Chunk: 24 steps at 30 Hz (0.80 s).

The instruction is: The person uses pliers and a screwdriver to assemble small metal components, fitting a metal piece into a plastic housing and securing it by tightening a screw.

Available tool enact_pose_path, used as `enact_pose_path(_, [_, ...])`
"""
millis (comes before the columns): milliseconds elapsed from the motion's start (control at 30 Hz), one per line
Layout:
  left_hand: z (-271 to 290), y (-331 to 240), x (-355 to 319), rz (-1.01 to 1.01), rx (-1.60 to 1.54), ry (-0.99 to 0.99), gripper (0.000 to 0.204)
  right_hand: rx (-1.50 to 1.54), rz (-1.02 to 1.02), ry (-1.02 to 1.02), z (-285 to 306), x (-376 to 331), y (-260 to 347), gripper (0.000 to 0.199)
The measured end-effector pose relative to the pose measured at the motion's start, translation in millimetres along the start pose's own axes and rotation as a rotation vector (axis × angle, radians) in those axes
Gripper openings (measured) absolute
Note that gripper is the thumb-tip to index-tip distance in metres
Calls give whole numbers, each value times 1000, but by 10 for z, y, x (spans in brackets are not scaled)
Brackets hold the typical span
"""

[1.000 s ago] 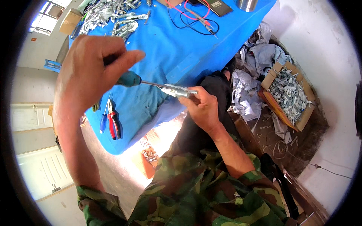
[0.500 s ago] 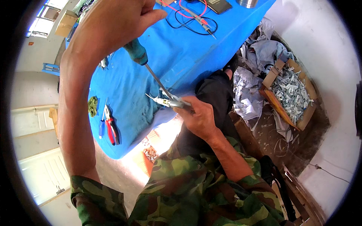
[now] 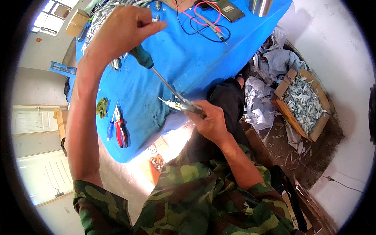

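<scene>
My left hand [image 3: 119, 31] is raised over the blue table [image 3: 176, 58] and grips a screwdriver [image 3: 156, 74] with a teal handle. Its long shaft slants down and to the right onto a small metal part [image 3: 178, 105]. My right hand [image 3: 209, 121] holds that metal part just off the table's near edge, above my lap. Thin wire ends stick out of the part to the left.
On the table lie red-handled pliers [image 3: 122, 131], a small blue-handled tool [image 3: 111, 129], a green rag [image 3: 102, 107], red and black leads [image 3: 203, 17], a dark flat device [image 3: 227, 8], a steel cup [image 3: 261, 6] and a heap of metal parts [image 3: 105, 11]. A cardboard box of several metal parts [image 3: 303, 102] stands on the floor at right.
My left hand has lifted the screwdriver from nearly level to a steep slant, tip staying on the metal part. My right hand has held its place.
</scene>
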<state>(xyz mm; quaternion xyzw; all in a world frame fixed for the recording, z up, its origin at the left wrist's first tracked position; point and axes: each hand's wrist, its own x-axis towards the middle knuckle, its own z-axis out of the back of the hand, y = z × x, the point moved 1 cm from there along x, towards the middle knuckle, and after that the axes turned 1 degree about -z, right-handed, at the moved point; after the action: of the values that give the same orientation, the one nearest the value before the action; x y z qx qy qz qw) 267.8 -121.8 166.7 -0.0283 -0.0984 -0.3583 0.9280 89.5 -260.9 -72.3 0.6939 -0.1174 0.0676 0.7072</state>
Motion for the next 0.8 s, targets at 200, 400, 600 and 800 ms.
enact_pose_path(200, [289, -362, -716, 290, -137, 61, 26, 505, -196, -158, -8, -20, -105, 19])
enact_pose_path(400, [272, -617, -1758, 484, -229, 69, 27, 704, -261, -123, 87, -27, -99, 22])
enact_pose_path(600, [103, -847, -2521, 627, -335, -184, 25, 946, -338, -153, 101, -41, -37, 22])
enact_pose_path(800, [-247, -1050, -2738, 836, -695, -261, 26, 987, -418, -107, 259, -120, 83, 25])
